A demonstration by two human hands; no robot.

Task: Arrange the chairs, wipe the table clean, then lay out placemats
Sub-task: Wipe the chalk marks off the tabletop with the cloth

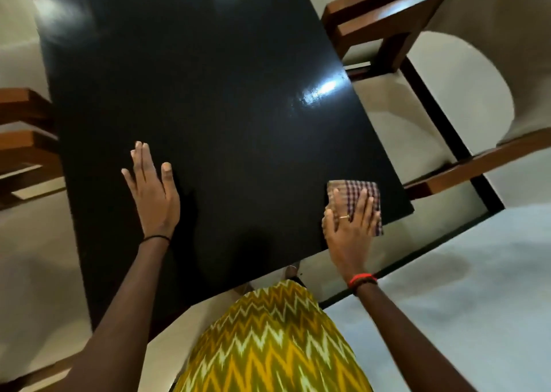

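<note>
My right hand (350,224) lies flat, fingers straight and slightly spread, pressing a folded checked cloth (357,193) onto the table (208,93) near its corner at lower right of the frame. My left hand (153,189) rests flat on the bare top, fingers straight, at lower left. The tabletop is glossy, black and rectangular. At upper right a chair (384,16) has brown wooden arms and cream upholstery.

A home dining room: black table (208,93) ringed by cushioned chairs (465,64).

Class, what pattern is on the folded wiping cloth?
The folded cloth has maroon-and-white checks; head view.
</note>
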